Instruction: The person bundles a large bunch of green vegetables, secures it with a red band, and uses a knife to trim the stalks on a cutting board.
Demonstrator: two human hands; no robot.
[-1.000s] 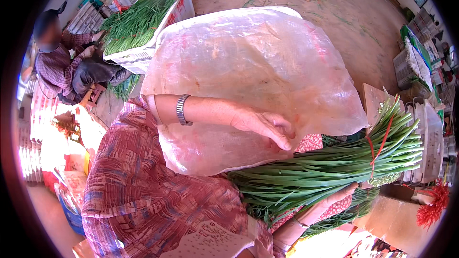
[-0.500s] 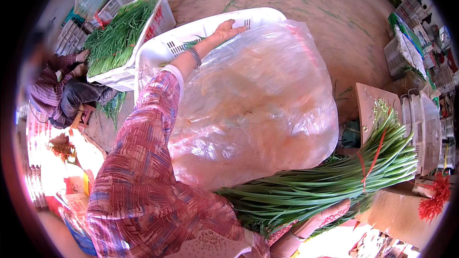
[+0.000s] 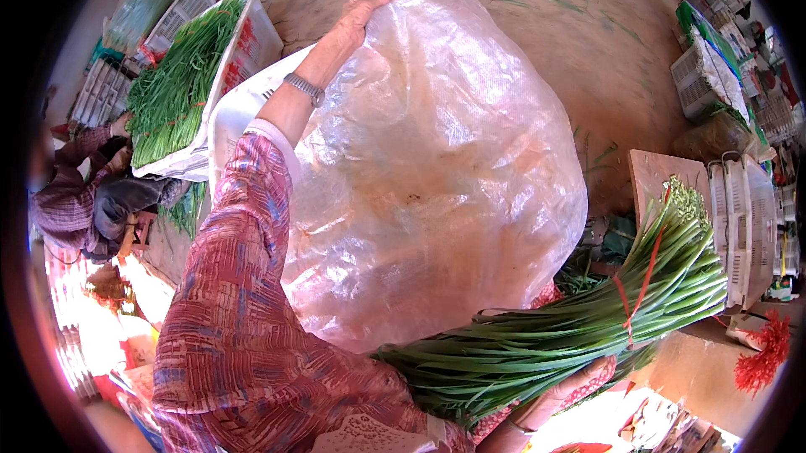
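we see a big clear plastic sheet [image 3: 437, 167], crinkled and glossy, billowed into a dome over a white crate [image 3: 235, 109] whose edge shows at its left. just below it lies a long bundle of green chives [image 3: 579, 327], tied with a red band near the tips, slanting up to the right.

1. I see strong daylight; glare whitens the plastic sheet [image 3: 437, 159] below my left hand [image 3: 357, 20].
2. Lower-left corner is overexposed.
3. Fisheye bends the edges inside a black rim.
4. Focus is sharp.
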